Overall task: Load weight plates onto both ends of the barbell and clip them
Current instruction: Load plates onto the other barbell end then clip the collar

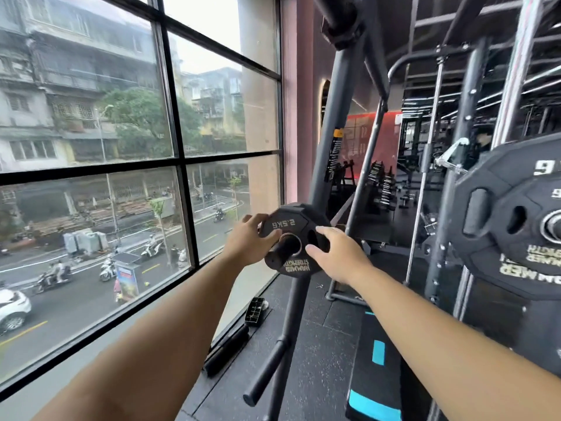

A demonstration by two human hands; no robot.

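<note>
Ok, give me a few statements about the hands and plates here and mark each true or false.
1. Both hands hold the small plate. True: left hand and right hand grip its edges.
2. The small plate is marked 10KG. False: it reads 2.5KG.
3. The small plate sits on a peg. True.
4. The large plate lies on the floor. False: it is mounted at the right, above the floor.

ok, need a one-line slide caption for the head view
Both hands, left hand and right hand, hold a 2.5 kg plate on a storage peg beside the window.
</note>
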